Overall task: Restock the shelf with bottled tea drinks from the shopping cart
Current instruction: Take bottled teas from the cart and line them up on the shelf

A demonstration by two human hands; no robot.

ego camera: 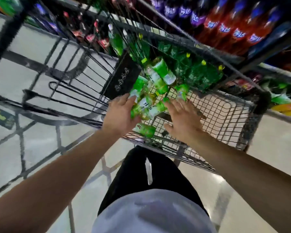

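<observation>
Bottles (147,105) of green tea lie heaped in the cart (225,115) at mid-frame, piled toward its left end — more green bottles show through the mesh behind. Both hands are down among them: left hand (119,115) with fingers spread and resting against the side of the pile, right hand (183,118) flat and splayed just beside it, fingertips at the bottles. Neither hand is clamped on anything — fingers straight, hands a little apart. Upper right, the shelf (233,27) carries red and purple bottles. Motion blur smears the edges.
</observation>
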